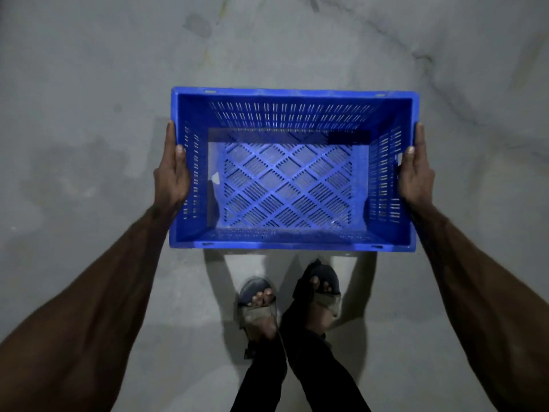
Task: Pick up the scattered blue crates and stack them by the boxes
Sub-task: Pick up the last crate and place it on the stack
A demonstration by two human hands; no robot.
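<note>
Crate up, both hands on: this is the carry leg!
The blue crate [285, 185] hangs level and empty over the concrete floor [89, 84], just ahead of the sandalled feet [258, 301]. Left hand [172, 176] and right hand [416, 176] clamp its short ends, thumbs hooked over the rim. No boxes in sight, so next comes a walk to them, then a square set-down.

place: storage or warehouse-type space | cue: bare stained concrete floor [89, 69], blue crate [291, 94]
</note>
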